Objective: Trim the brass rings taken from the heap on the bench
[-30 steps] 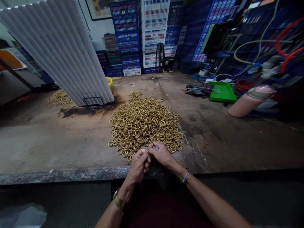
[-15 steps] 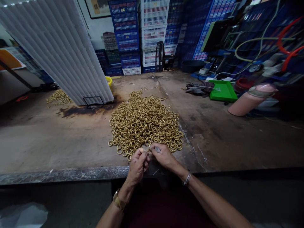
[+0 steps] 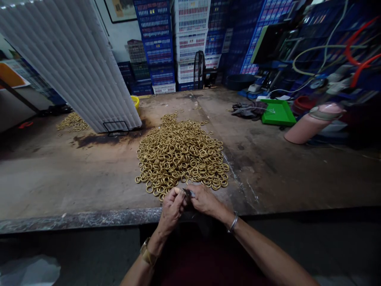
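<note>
Your right hand [image 3: 204,199] is clamping its fingers on a small dark-tipped tool [image 3: 190,194], and your left hand [image 3: 172,204] is meeting it tip to tip. Your left fingers are pinching together; whether they are gripping a ring, I cannot tell. From your hands, the heap of gold rings [image 3: 182,153] is lying at twelve o'clock on the tabletop [image 3: 89,171], just ahead. A smaller ring pile [image 3: 73,122] is resting at ten o'clock, a ridged white stack [image 3: 77,67] is standing at eleven, and a pink bottle [image 3: 309,125] is leaning at two.
</note>
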Demonstrator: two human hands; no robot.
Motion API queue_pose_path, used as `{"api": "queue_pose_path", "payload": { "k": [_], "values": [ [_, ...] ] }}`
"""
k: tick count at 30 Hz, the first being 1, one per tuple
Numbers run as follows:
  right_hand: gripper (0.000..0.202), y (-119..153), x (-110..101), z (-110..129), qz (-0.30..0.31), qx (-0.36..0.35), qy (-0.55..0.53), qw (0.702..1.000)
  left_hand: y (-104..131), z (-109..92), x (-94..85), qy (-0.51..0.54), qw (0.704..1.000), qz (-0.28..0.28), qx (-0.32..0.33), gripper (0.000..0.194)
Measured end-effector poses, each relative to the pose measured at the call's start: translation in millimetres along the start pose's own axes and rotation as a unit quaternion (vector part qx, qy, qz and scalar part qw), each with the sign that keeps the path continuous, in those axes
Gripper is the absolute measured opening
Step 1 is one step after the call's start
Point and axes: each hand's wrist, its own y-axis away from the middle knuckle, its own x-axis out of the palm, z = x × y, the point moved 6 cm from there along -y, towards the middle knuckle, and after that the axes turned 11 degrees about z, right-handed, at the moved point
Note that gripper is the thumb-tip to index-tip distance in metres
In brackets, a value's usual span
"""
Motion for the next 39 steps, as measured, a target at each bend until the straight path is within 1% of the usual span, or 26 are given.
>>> {"api": "queue_pose_path", "payload": {
  "k": [3,5,6,8,10,13,15,17,19,22,24,26,29,31,33,35,37,39],
  "values": [
    [0.023,-2.8,1.8,-13.0,0.001,0.072,0.052,0.996,10.7,-2.9,2.9,0.065,0.998,0.005,-0.022,0.029],
    [0.024,-5.1,0.7,-21.0,-0.017,0.112,0.080,0.990,15.5,-7.3,5.3,0.123,0.992,0.010,-0.029,0.028],
    [0.023,-6.9,-0.9,-22.9,-0.031,0.121,0.090,0.988,16.4,-9.5,6.0,0.148,0.989,0.012,-0.027,0.028],
    [0.022,-12.2,-4.8,-22.6,-0.062,0.121,0.102,0.985,15.4,-12.2,5.3,0.181,0.983,0.013,-0.020,0.028],
    [0.023,-19.6,-7.9,-19.4,-0.077,0.118,0.110,0.984,12.8,-11.8,2.3,0.193,0.981,0.009,-0.015,0.028],
    [0.026,-32.2,-8.7,-13.0,-0.070,0.116,0.125,0.983,10.1,-8.5,-3.0,0.212,0.977,0.001,-0.010,0.023],
    [0.023,-38.4,-7.9,-10.5,-0.060,0.125,0.137,0.981,9.5,-6.6,-4.8,0.239,0.971,0.006,-0.012,0.019],
    [0.020,-41.1,-7.4,-10.1,-0.057,0.136,0.143,0.979,9.2,-4.3,-5.5,0.275,0.961,0.013,-0.024,0.020],
    [0.019,-41.2,-7.7,-11.2,-0.066,0.135,0.138,0.979,8.6,-1.6,-7.2,0.306,0.951,0.008,-0.038,0.020],
    [0.017,-38.3,-10.0,-15.8,-0.095,0.117,0.092,0.984,6.8,3.1,-11.6,0.328,0.943,-0.024,-0.048,0.023],
    [0.016,-34.9,-12.2,-20.7,-0.120,0.104,0.017,0.987,5.1,5.2,-14.0,0.310,0.949,-0.047,-0.042,0.026],
    [0.014,-30.6,-14.3,-23.7,-0.142,0.084,-0.090,0.982,2.9,5.1,-14.4,0.266,0.961,-0.064,-0.027,0.027],
    [0.009,-23.3,-15.0,-20.2,-0.146,0.049,-0.236,0.959,0.4,3.3,-12.9,0.185,0.978,-0.092,0.001,0.030],
    [0.007,-18.2,-13.3,-16.4,-0.136,0.050,-0.302,0.942,-0.8,3.4,-11.5,0.136,0.985,-0.106,0.007,0.035],
    [0.009,-14.6,-9.4,-13.3,-0.118,0.056,-0.354,0.926,-2.0,4.8,-10.3,0.096,0.989,-0.108,0.002,0.038],
    [0.012,-12.9,-5.3,-10.8,-0.096,0.052,-0.390,0.914,-2.5,5.7,-10.7,0.065,0.992,-0.109,-0.005,0.034],
    [0.014,-12.3,-3.5,-9.3,-0.081,0.043,-0.400,0.912,-1.9,3.5,-12.3,0.031,0.993,-0.113,0.001,0.030],
    [0.013,-12.3,-3.9,-8.6,-0.073,0.038,-0.388,0.918,-0.3,-3.6,-13.7,-0.019,0.992,-0.123,0.028,0.026]
  ]
}}
